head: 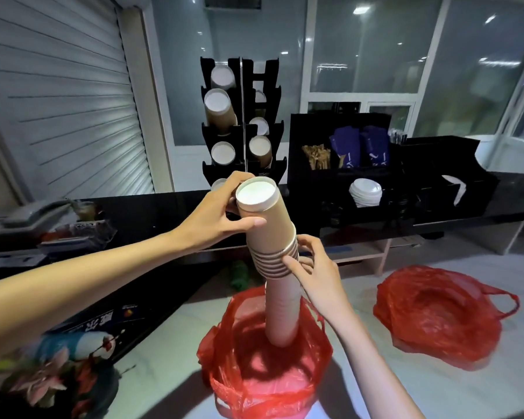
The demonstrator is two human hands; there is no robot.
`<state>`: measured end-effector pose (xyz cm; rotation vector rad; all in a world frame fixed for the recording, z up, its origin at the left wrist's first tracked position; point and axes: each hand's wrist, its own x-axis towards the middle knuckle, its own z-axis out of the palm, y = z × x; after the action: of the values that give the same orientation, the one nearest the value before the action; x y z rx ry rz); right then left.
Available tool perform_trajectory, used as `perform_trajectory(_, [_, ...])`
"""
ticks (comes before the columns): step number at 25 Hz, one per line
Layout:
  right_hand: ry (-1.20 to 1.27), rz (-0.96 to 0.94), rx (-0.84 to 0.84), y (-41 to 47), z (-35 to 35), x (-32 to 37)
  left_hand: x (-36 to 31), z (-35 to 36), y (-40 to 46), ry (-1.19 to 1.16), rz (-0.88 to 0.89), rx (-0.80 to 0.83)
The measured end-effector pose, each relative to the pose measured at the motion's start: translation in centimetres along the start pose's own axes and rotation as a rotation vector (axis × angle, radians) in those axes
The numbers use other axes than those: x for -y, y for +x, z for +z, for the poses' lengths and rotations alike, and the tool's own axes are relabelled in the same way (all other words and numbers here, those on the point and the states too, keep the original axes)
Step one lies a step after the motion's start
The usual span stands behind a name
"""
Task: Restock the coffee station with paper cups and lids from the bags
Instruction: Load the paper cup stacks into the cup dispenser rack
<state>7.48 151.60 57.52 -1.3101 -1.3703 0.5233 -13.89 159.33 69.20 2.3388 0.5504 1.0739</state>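
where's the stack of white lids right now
The white lids sit centre-right in the head view, in the black organiser on the counter, below the blue packets.

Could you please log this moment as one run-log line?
left hand grips top cup | right hand holds cup stack rims | stack in red bag

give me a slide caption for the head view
Both hands lift stacked cups from a red bag.

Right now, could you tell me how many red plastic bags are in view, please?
2: one red bag in front with the cup stack standing in it, another red bag to its right on the table.
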Motion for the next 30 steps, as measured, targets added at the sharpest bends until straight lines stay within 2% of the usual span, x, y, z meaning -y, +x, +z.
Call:
perform_trajectory(11, [0.034,-0.163,0.055,12.0,-2.7,4.2,-1.3,-2.6,9.6,0.004,0.151,-0.148])
perform_trajectory(20, [0.227,-0.309,0.076,23.2,-3.9,7.7,-1.9,-5.4,18.9,0.098,0.308,-0.268])
perform_trajectory(30, [0.352,-0.389,0.143,35.5,-3.6,11.0,2.4,-9.8,26.5,0.213,0.315,-0.418])
